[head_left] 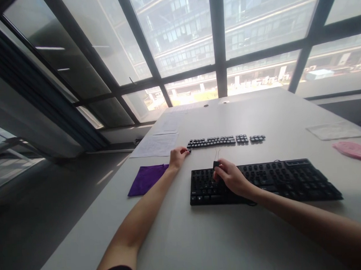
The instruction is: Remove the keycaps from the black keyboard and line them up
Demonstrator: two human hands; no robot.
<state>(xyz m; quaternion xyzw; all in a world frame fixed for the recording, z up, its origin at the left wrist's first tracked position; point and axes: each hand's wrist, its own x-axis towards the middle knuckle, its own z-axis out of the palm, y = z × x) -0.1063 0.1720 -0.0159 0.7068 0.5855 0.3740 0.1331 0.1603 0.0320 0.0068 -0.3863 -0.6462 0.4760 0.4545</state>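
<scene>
My left hand [177,157] pinches a small black keycap [189,150] between thumb and fingertips, at the left end of the rows of removed keycaps [220,141]. Those keycaps stand in several groups behind the keyboard. In my right hand [229,176] is a keycap puller [216,164] with a black grip; one pair of its wires points up and away, and the other end reaches down over the keyboard's left part. The black keyboard [292,181] lies in front of me, with several bare switches showing in its upper rows. My right hand partly hides its keys.
A purple cloth [145,181] lies under my left forearm. Sheets of paper [155,145] rest at the table's left edge. To the right are a flat translucent bag [336,131] and a pink object with a handle [352,151]. Large windows [187,30] rise behind the white table [164,240].
</scene>
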